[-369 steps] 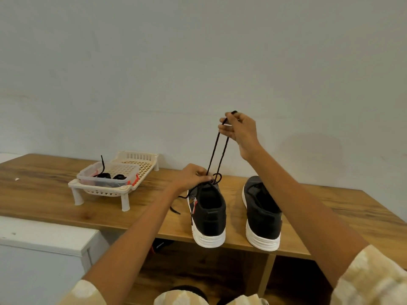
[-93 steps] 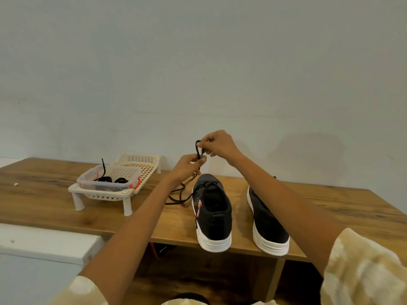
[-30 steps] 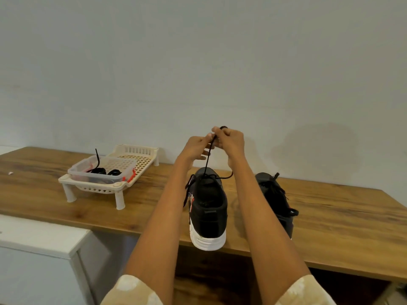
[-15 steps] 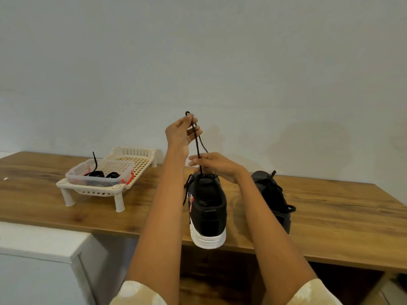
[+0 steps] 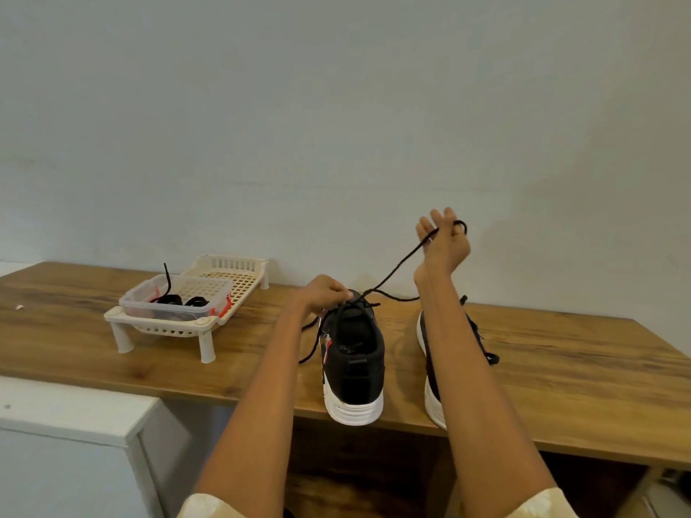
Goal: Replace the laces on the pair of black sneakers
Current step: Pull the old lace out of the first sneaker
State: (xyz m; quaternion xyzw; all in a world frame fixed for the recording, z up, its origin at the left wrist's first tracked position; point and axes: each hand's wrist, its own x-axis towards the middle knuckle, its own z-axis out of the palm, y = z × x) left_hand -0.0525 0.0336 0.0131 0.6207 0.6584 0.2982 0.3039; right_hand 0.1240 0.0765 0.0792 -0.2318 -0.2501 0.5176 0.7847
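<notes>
Black fabric sneaker with white rubber sole [image 5: 353,368] standing at the near edge of the brown wood-grain tabletop [image 5: 561,375], heel overhanging toward the camera. Second black sneaker [image 5: 430,372] just right of it, mostly hidden behind the right forearm. Left hand [image 5: 324,293] curled down at the first sneaker's tongue, gripping the thin black shoelace [image 5: 396,267] where it leaves the eyelets. Right hand [image 5: 443,244] raised above and right of that sneaker, pinching the lace's far end, cord stretched taut between both hands. Left of the sneaker and farther back, cream plastic slatted rack on legs [image 5: 224,289] carrying a clear plastic box [image 5: 175,300] of black laces.
</notes>
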